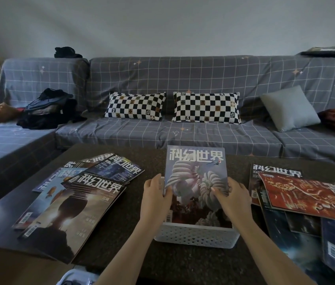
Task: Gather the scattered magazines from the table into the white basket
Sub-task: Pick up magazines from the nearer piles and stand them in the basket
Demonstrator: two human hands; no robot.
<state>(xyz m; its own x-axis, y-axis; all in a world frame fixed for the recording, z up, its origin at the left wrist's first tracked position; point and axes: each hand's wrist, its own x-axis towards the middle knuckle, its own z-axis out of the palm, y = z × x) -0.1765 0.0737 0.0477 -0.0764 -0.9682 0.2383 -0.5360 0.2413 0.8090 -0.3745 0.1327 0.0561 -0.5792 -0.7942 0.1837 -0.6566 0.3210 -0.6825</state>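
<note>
We see dim room, cool bluish-grey cast, no lamp or window in view. Light soft, diffuse; we find no hard shadows, only faint shade under hands. Dark table (133,204) swallows detail, near black at left edge. Glossy magazine cover at left (67,221) shows pale sheen; we read no harsh glare elsewhere. Wide-angle distortion bends sofa (183,79) back line, stretches corners. We note slight softness at frame edges, mild noise in shadows; centre sharp.
</note>
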